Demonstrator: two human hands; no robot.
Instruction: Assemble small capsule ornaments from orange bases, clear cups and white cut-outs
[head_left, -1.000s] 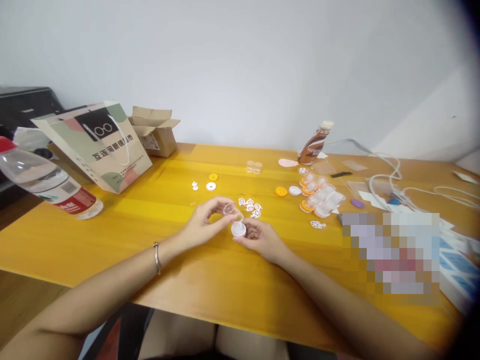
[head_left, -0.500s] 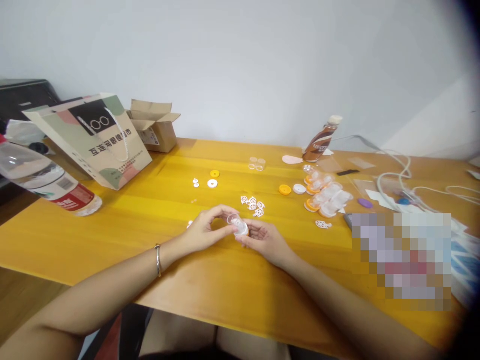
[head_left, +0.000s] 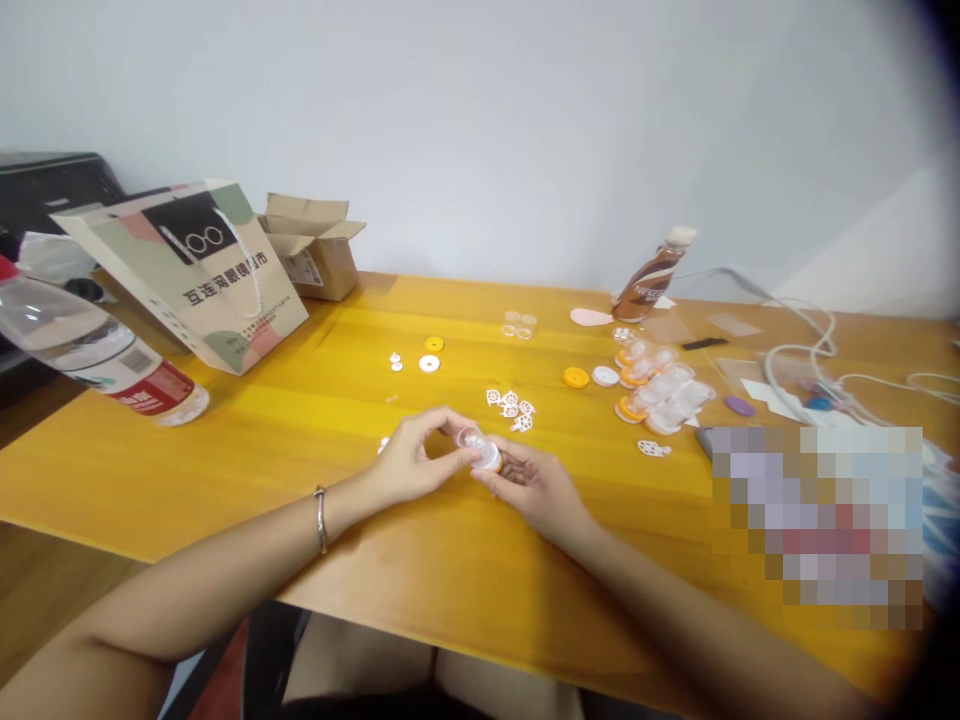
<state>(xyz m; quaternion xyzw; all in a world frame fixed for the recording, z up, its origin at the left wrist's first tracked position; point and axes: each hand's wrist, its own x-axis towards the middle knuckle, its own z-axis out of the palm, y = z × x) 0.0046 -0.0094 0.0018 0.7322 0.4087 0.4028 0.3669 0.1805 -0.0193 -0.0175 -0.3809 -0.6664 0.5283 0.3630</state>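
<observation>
Above the middle of the table [head_left: 360, 570], both hands hold a small clear plastic container [head_left: 484, 452] with a white and orange part at its lower right end. My left hand [head_left: 416, 462] pinches its clear end between thumb and fingers. My right hand [head_left: 536, 482] has its fingers curled round the white and orange end, thumb below. The container is tilted. Just beyond the hands lies a group of white perforated pieces [head_left: 510, 408]. Similar clear containers with orange parts [head_left: 667, 395] cluster to the right.
Loose caps, one orange [head_left: 576, 377] and one white [head_left: 605, 376], lie beyond my right hand; clear cups [head_left: 519, 325] stand farther back. A water bottle [head_left: 112, 355], paper bag [head_left: 202, 280] and cardboard box [head_left: 330, 262] are at left. A coffee bottle [head_left: 654, 278] and cables [head_left: 795, 350] are at right.
The whole view has shifted slightly. Both hands stay on the container, which is turned a little, its white and orange end pointing more to the right.
</observation>
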